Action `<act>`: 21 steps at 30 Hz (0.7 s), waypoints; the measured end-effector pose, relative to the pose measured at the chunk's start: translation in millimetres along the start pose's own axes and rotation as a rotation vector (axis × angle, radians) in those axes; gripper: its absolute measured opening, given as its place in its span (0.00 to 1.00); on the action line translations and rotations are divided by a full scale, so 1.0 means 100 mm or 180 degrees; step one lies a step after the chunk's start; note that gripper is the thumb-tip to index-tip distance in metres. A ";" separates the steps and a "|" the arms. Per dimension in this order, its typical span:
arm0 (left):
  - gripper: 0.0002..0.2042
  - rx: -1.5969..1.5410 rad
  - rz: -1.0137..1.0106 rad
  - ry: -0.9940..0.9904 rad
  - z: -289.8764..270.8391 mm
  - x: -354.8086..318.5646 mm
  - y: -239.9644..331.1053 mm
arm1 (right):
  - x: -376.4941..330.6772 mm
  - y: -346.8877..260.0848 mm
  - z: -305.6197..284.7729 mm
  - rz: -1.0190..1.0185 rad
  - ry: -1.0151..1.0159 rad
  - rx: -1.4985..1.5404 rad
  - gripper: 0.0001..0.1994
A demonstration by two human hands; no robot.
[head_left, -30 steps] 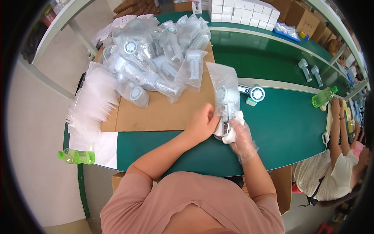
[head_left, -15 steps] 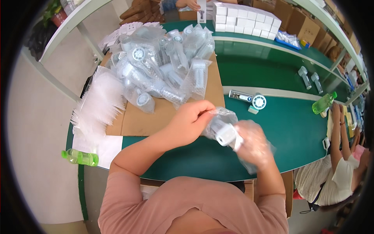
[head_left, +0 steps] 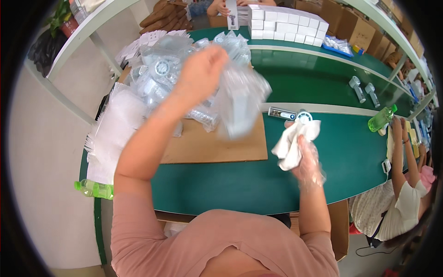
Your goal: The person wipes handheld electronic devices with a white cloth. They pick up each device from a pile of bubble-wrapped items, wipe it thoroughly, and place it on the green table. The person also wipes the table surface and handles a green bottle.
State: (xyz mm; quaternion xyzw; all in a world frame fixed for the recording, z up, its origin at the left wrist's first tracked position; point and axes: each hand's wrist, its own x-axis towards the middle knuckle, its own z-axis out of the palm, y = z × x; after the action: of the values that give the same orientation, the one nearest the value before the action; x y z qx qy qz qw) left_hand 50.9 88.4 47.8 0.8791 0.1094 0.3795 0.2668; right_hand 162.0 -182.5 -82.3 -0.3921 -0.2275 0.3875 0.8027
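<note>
My left hand (head_left: pixel 205 69), bare and blurred, is raised over the pile. Its fingers are closed on the top of a clear plastic bag (head_left: pixel 244 99), which hangs down with a pale fan-like device inside, smeared by motion. A thin clear glove covers my right hand (head_left: pixel 307 159), which grips a bunched white cloth (head_left: pixel 295 143). That cloth is up against a handheld fan (head_left: pixel 282 113) lying on the green table, its round head partly covered; a fingertip shows beside the fan. Under and behind my left hand are several bagged fans (head_left: pixel 159 81) heaped on a cardboard sheet (head_left: pixel 207 150).
White foam sleeves (head_left: pixel 115 124) are stacked left of the cardboard. Green bottles stand or lie at left (head_left: pixel 94 189) and right (head_left: pixel 382 117). Two more fans (head_left: pixel 357 89) lie farther right. Stacked white boxes (head_left: pixel 288 25) line the back, where another person's hands hold a box. A co-worker (head_left: pixel 392 207) sits at right.
My left hand has lifted the bagged fan up and left to the pile. The right hand has left the bag and moved forward with the cloth to the fan on the table.
</note>
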 end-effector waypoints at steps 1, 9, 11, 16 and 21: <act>0.06 0.0343 0.0405 0.0409 -0.09 0.25 -0.04 | 0.05 0.04 -0.02 0.0344 0.0101 0.0708 0.21; 0.12 0.2516 0.0717 0.0409 -0.08 0.64 -1.23 | 0.20 0.48 0.17 0.1416 -0.0306 0.1957 0.34; 0.14 0.1983 0.0478 0.0316 0.17 0.44 -1.38 | 0.18 0.42 0.15 0.1378 -0.0118 0.2067 0.35; 0.18 -0.0008 -0.0379 -0.0011 0.53 -0.63 -0.97 | 0.18 0.38 0.12 0.1193 0.0146 0.2094 0.35; 0.16 -0.0586 -0.0419 -0.0119 0.69 -1.38 -0.88 | 0.60 0.44 0.19 0.1440 0.0306 0.1266 0.42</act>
State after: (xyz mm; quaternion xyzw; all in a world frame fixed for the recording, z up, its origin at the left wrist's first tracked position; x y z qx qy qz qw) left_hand 6.8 81.1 -124.0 0.8488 0.1266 0.3530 0.3727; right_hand 165.7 -108.7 -103.1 -0.2858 -0.0158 0.5744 0.7669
